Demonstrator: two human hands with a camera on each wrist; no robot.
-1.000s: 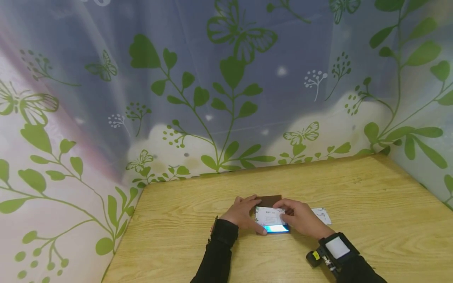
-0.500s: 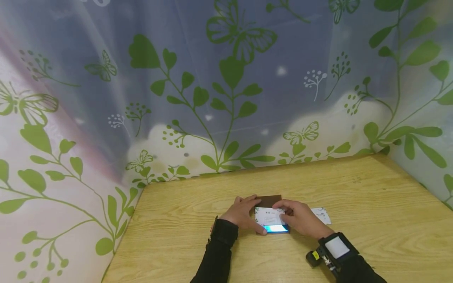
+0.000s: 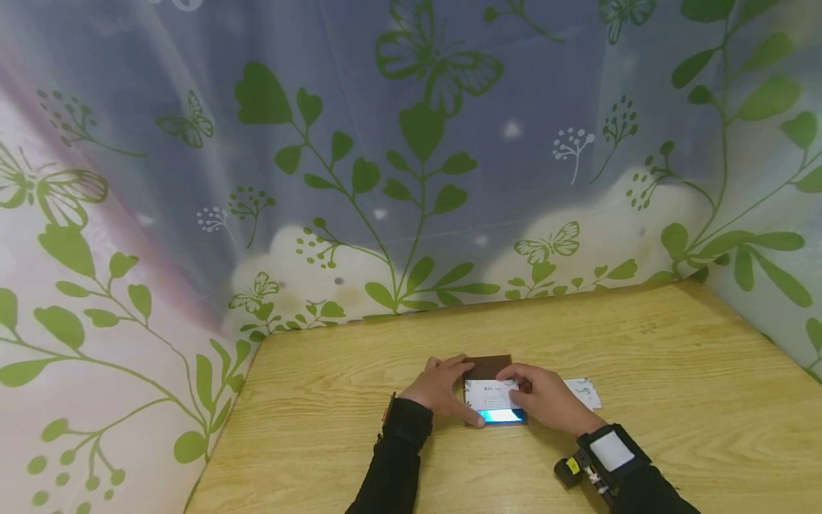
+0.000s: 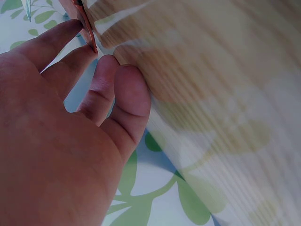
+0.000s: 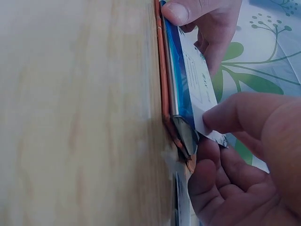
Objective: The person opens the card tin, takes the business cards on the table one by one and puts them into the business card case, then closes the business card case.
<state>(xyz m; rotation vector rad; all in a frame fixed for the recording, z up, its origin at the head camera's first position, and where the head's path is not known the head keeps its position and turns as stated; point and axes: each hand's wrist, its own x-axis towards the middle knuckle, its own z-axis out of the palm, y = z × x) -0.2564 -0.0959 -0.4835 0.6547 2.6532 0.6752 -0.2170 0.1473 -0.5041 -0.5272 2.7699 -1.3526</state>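
Observation:
A brown card holder (image 3: 488,366) lies open on the wooden table in the head view. A white card (image 3: 484,391) with a leaf print lies across it, above a shiny blue strip (image 3: 501,416). My left hand (image 3: 438,387) grips the holder's left side, fingers at the far corner and thumb at the near edge. From the right, my right hand (image 3: 549,400) pinches the white card between thumb and fingers. Close up in the right wrist view, the card (image 5: 200,77) slants over the blue layer, with my right thumb on its face. The left wrist view shows only the holder's edge (image 4: 87,28).
Another white leaf-printed card (image 3: 584,392) lies on the table (image 3: 321,400) just right of my right hand, partly behind it. A curtain (image 3: 359,157) with leaves and butterflies hangs along the back and sides of the table.
The white card has slid slightly toward me over the holder, and more of the brown flap shows behind it. Both hands keep nearly the same place.

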